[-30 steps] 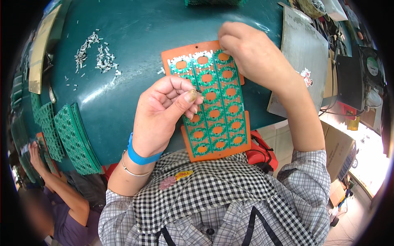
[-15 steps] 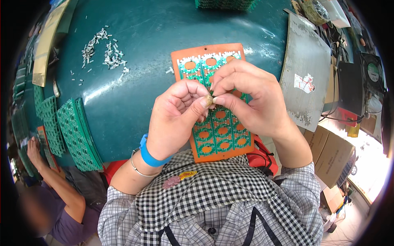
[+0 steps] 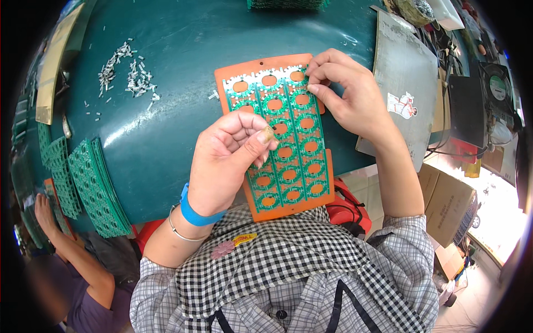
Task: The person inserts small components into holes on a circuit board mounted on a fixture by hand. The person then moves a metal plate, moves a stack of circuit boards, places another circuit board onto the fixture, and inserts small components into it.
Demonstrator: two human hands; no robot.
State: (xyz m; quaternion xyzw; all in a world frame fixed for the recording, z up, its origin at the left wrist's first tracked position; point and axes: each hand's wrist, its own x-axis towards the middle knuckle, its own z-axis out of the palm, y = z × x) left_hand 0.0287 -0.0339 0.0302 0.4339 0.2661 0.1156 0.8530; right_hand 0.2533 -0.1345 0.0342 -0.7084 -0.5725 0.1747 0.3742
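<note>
A green circuit board panel [image 3: 296, 145] with rows of ring-shaped sections lies on an orange backing board [image 3: 266, 215] in front of me. Small white parts sit along its far rows. My left hand [image 3: 222, 152] hovers over the panel's left side, thumb pressed to the curled fingers; whatever the pinch contains is too small to name. At the far right corner of the panel is my right hand [image 3: 352, 94], its thumb and fingertips brought together by the edge. Anything between those fingertips is hidden.
Loose small white parts [image 3: 139, 83] lie in piles at the far left. Stacked green panels [image 3: 97, 188] stand on the near left, close to a co-worker's hand [image 3: 44, 213]. A grey metal sheet [image 3: 397, 77] lies on the right, with a cardboard box [image 3: 447, 205] below.
My hands have parted. The right one moved away and to the right, to the panel's far corner, while the left stayed over the panel. The whole view shifted slightly.
</note>
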